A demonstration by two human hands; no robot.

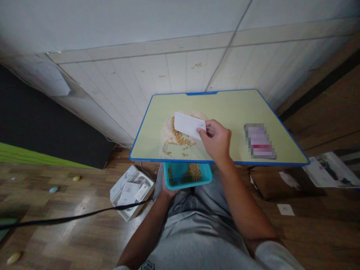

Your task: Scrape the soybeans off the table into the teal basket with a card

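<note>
Between the thumb and fingers of my right hand is a flat white card, tilted above the table. Under and beside the card, soybeans lie in a loose streak among pale grains that look like rice. Below the table's front edge, my left hand supports a teal plastic tub from its left side and underneath; most of its fingers are hidden. More soybeans rest inside the tub, mainly toward its right side.
The small table has a pale top and blue rim, against a white panelled wall. A blurred-out phone-shaped item lies on its right. An open white box with cables stands on the floor. A black strap crosses at left.
</note>
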